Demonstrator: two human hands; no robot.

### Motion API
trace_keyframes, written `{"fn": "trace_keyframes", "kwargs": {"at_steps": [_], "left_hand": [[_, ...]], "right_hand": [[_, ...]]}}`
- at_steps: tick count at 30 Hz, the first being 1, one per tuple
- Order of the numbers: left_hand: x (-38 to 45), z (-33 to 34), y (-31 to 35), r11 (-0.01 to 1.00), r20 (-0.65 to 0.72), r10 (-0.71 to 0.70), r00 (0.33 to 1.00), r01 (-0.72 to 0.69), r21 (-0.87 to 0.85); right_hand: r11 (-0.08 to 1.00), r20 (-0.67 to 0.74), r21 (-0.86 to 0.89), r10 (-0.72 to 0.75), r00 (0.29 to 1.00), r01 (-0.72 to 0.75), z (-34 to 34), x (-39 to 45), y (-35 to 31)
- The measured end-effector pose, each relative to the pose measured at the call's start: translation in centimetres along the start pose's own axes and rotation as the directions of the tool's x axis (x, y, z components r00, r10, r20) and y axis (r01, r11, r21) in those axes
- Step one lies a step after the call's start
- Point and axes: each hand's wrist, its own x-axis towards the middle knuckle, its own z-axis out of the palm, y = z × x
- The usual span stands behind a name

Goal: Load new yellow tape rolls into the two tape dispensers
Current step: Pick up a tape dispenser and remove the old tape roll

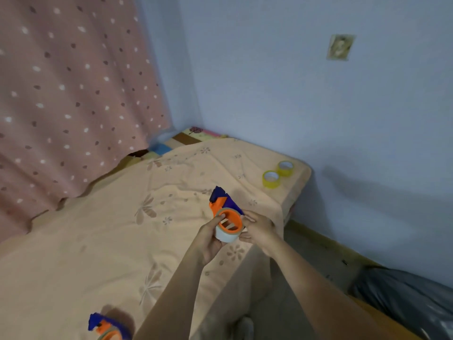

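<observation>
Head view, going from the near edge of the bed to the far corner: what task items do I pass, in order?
Second tape dispenser lying on the bedspread → dispenser held in both hands → nearer yellow tape roll → farther yellow tape roll.

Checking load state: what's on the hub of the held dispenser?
A pale, nearly spent tape roll sits around the orange hub of the held dispenser. Left hand and right hand grip it, covering its sides. Two yellow rolls lie on the bed.
</observation>
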Motion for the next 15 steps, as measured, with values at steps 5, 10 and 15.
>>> {"fn": "trace_keyframes", "kwargs": {"at_steps": [5, 10, 15], "left_hand": [[7.2, 1.3, 1.2, 0.998, 0.069, -0.004, 0.998, 0.008, -0.056], [14.0, 3.0, 4.3, 0.99, 0.101, -0.009, 0.995, 0.023, -0.137], [20.3, 3.8, 6.1, 0.993, 0.074, -0.028, 0.997, 0.036, -0.111]], "right_hand": [[0.998, -0.016, -0.055, 0.021, 1.0, -0.022, -3.3, 6.0, -2.1], [0.994, -0.05, -0.103, 0.029, 0.998, -0.034, -5.9, 12.4, -5.1], [0.987, -0.049, -0.162, 0.013, 0.999, -0.021, -8.6, 17.8, -7.8]]}}
